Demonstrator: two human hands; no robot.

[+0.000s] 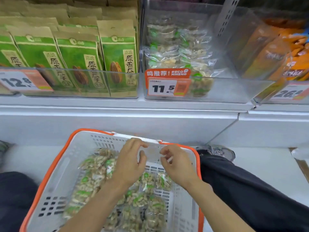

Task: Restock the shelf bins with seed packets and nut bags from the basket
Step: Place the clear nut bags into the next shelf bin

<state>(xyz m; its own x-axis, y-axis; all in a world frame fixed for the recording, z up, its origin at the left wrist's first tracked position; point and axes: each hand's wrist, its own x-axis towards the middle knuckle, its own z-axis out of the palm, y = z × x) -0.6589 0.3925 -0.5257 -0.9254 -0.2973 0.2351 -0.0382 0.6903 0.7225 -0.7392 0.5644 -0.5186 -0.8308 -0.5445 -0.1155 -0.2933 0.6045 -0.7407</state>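
My hands, left (129, 162) and right (177, 164), curled, pinched something clear at the basket's (50, 166) twelve o'clock; hold looked slippery.

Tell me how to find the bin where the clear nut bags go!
Look at the white shelf above the orange-rimmed basket. Three clear bins sit there; pick the middle bin. Only it carries the 11.5 price tag and is partly filled with see-through nut bags.

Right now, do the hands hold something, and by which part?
Both hands, left hand and right hand, seem to pinch a clear bag by its side edges; blur leaves this uncertain.
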